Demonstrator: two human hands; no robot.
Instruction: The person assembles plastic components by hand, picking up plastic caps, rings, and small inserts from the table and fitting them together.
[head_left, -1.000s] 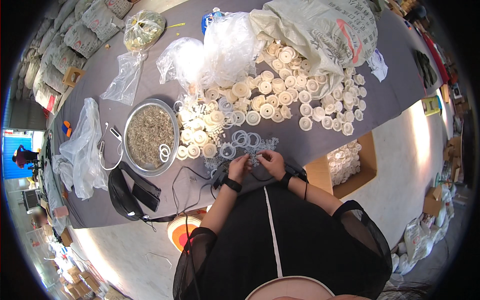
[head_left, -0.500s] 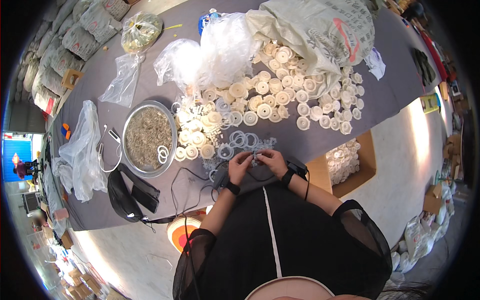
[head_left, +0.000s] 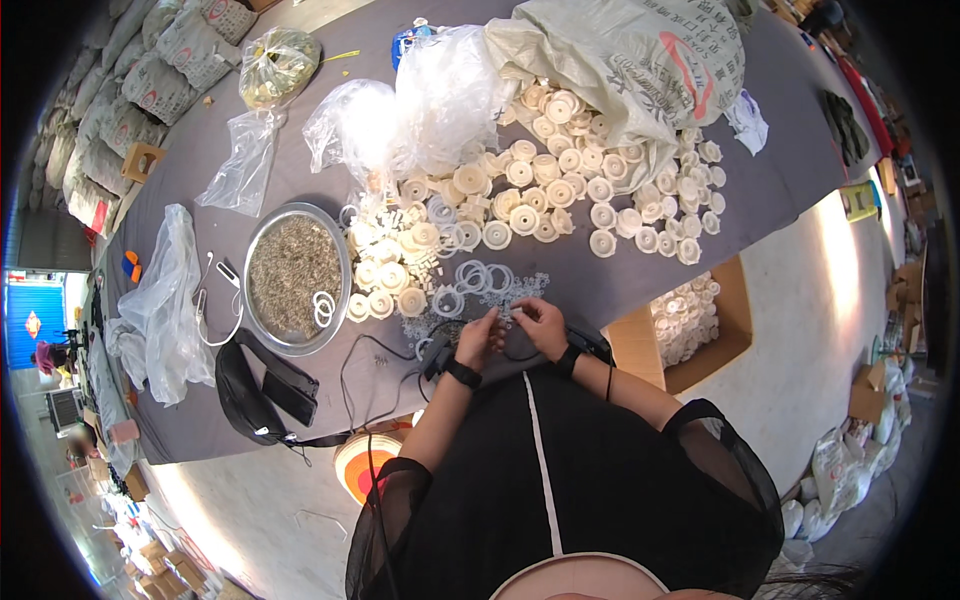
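One left hand (head_left: 479, 338), one right hand (head_left: 541, 328), one metal tray (head_left: 295, 348), at least three translucent rings (head_left: 486, 272) and dozens of cream discs (head_left: 523, 220) can be counted.

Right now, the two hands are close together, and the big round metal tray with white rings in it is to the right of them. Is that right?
Not quite: the head view shows the tray to the left of the hands, not the right. The left hand and right hand are close together, and white rings lie in the tray.

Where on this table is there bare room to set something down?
Bare cloth shows between the discs and the carton, and right of the discs below the rag. Crowded: beyond the left hand, with rings and clear bits.
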